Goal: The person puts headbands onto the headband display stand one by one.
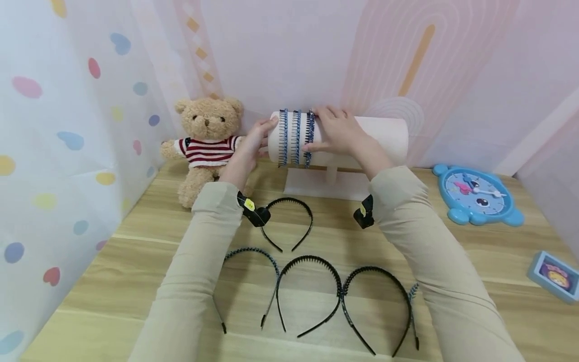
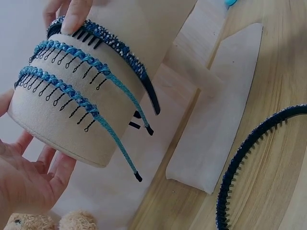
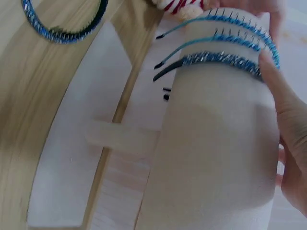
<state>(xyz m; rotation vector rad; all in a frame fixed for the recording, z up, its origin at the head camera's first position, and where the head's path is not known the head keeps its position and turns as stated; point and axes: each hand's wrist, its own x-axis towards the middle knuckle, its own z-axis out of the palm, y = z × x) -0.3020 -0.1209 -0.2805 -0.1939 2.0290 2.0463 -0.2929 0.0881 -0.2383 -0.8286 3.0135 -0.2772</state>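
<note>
A white padded roll stand (image 1: 384, 136) carries three blue toothed headbands side by side near its left end. Two are braided, such as the outermost headband (image 2: 62, 91); the innermost is a glittery blue headband (image 3: 218, 58) with black teeth. My left hand (image 1: 251, 146) touches the roll's left end, thumb at the upper edge, fingers spread by the end face in the left wrist view. My right hand (image 1: 339, 131) holds the glittery headband, thumb on its front, a fingertip near its top. Some right fingers are hidden behind the roll.
A teddy bear (image 1: 207, 143) sits left of the stand. Before it lie several headbands, including a black headband (image 1: 309, 259) and a dark glittery headband (image 1: 289, 200). A blue toy clock (image 1: 475, 195) and small blue frame (image 1: 555, 276) lie to the right.
</note>
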